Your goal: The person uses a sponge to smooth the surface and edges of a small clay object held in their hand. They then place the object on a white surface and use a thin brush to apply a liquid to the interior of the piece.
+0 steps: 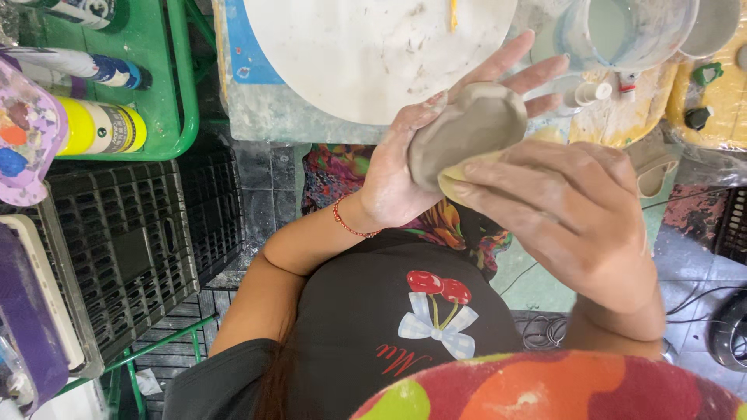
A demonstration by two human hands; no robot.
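Clay lump [467,128] cradled in left hand [405,167], right hand [560,210] pressing yellow sponge [455,175] against it; excess pressure could dent the soft surface.

A grey tiled floor [268,183] runs beneath a clay-smeared work table [257,117]. Black plastic crates [132,249] stand at one side under a green tray [167,78] of paint bottles. Black cables [545,330] lie coiled on the floor.

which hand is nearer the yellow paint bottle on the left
Left. The left hand, cradling the clay lump, lies right of the yellow paint bottle; the right hand, pressing a yellow sponge to the clay, is farther right.
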